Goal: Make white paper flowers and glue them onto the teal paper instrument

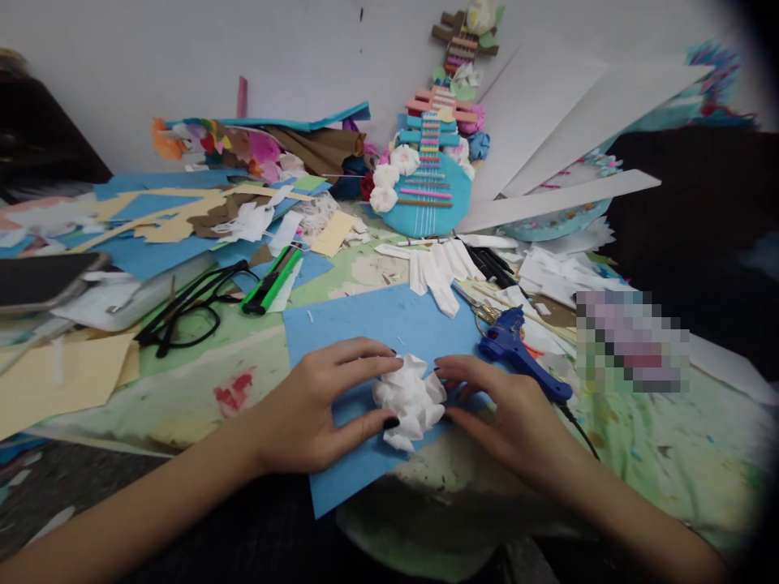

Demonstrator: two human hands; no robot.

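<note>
A ruffled white paper flower (411, 401) is between my two hands, over a sheet of blue paper (356, 324). My left hand (332, 401) grips its left side, with the fingers over the upper petals and the thumb lower down. On the other side, my right hand (496, 401) pinches the right-hand petals between fingertips and thumb. The underside of the flower is hidden. Just beyond my right hand lies a blue glue gun (517, 345), its cord trailing toward me. White paper strips (441, 268) rest past the blue sheet's far edge.
Black glasses (195, 312) and a green utility knife (272, 280) lie to the left, with paper scraps (158, 215) behind. Scissors (484, 312) sit near the glue gun. A turquoise paper guitar (429, 191) with flowers leans on the wall. A phone (49, 280) is far left.
</note>
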